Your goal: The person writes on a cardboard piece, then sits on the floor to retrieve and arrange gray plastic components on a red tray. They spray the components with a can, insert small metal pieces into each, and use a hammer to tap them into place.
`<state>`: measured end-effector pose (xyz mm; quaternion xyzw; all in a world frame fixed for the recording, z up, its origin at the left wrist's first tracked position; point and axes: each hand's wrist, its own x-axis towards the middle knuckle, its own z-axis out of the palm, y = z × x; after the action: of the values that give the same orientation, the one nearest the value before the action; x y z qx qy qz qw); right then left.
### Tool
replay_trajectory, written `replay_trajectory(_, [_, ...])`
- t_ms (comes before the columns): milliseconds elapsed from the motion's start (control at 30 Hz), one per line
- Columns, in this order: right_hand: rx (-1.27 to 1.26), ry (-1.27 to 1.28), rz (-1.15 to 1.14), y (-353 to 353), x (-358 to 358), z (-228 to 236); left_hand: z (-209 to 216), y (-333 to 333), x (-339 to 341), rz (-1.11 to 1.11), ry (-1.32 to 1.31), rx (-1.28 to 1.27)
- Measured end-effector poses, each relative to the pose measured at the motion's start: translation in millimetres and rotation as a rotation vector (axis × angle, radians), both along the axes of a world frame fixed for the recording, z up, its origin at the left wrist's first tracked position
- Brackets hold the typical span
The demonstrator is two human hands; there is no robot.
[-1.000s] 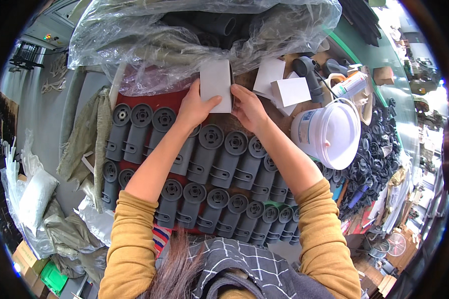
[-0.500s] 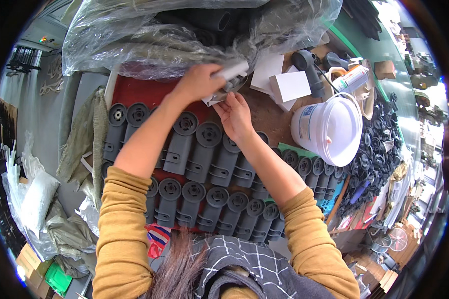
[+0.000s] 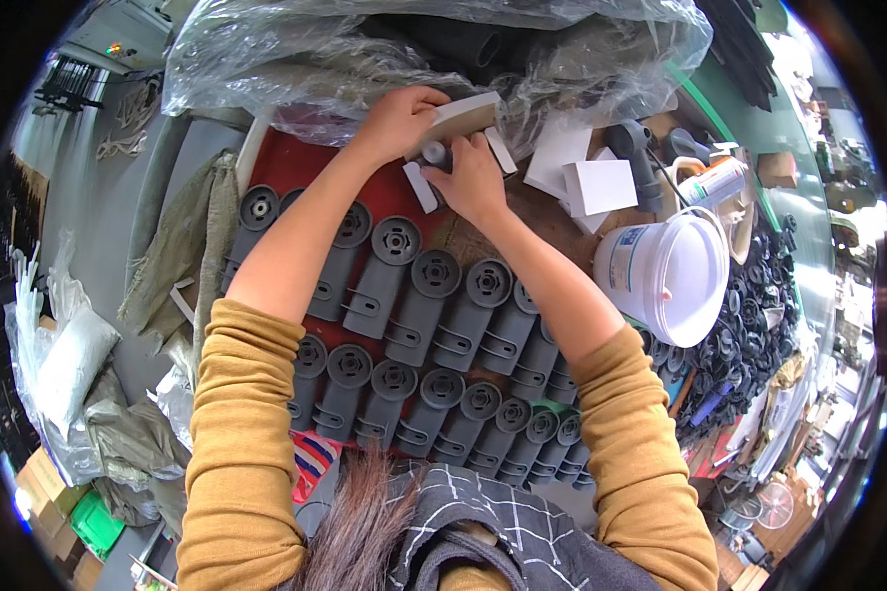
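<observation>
A small white cardboard box (image 3: 468,115) stands open beyond the rows of grey parts, its flaps spread. My left hand (image 3: 396,123) is closed on the box's left side and raised flap. My right hand (image 3: 473,182) reaches into the opening with curled fingers. Between its thumb and fingers shows a grey round part (image 3: 434,153); the rest of it is hidden by the box and hand. Nearer to me, several dark grey plastic housings (image 3: 437,276) with round slotted ends lie side by side in two rows on a red surface.
Clear plastic sheeting (image 3: 296,59) drapes over dark parts at the far side. To the right are more white boxes (image 3: 601,187), a white bucket (image 3: 650,276), a spray can (image 3: 715,182) and a heap of small black parts (image 3: 754,305). A cloth sack (image 3: 182,227) hangs at the left.
My right hand has moved from the box's near edge into its opening. The box's flaps now stand wider apart. The whole view has shifted slightly.
</observation>
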<state>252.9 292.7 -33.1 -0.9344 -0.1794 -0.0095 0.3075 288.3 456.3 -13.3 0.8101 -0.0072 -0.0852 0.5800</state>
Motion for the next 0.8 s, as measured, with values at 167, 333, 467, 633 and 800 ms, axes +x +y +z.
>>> replay_trajectory(167, [0.250,-0.046,-0.115,20.2,-19.2,22.9,22.3,2.5,-28.5,0.151,-0.213,0.062])
replay_trajectory(333, [0.916,0.910,-0.129,-1.1,-86.0,88.9,63.8,-2.2,-146.7,0.161,-0.120,-0.154])
replay_trajectory(467, [1.160,1.130,-0.124,4.0,-139.6,117.8,80.8,2.2,-230.6,0.240,-0.254,-0.057])
replay_trajectory(633, [1.048,1.316,-0.021,20.6,-181.7,135.2,89.8,12.7,-294.0,0.417,-0.206,-0.192])
replay_trajectory(800, [1.060,1.249,0.063,50.3,-221.0,144.1,98.9,13.6,-341.0,0.744,-0.170,-0.587])
